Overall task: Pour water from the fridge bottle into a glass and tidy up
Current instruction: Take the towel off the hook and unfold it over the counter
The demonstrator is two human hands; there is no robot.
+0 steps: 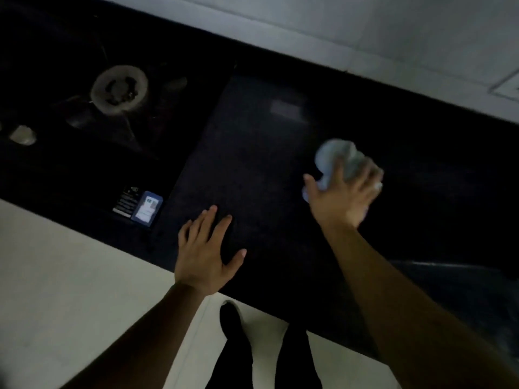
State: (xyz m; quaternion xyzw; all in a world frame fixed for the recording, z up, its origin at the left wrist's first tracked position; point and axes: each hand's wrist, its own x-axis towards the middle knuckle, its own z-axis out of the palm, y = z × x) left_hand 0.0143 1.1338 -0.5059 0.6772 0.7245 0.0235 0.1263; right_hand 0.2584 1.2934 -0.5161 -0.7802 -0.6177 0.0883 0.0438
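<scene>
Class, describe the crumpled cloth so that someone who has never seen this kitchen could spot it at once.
Find the long black countertop below the pale wall, and go right from the round gas burner. The right hand holds the cloth there: a crumpled, pale blue-white wad, the only light thing on that dark stretch.

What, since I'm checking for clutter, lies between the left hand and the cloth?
Nothing: the head view shows bare dark counter between left hand and cloth.

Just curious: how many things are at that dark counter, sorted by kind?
Bare hands: 2, the left hand and the right hand
Crumpled pale blue cloth: 1, in the right hand
Round grey stove burner: 1
Printed labels: 2, the black label and the blue label
Total: 6
</scene>
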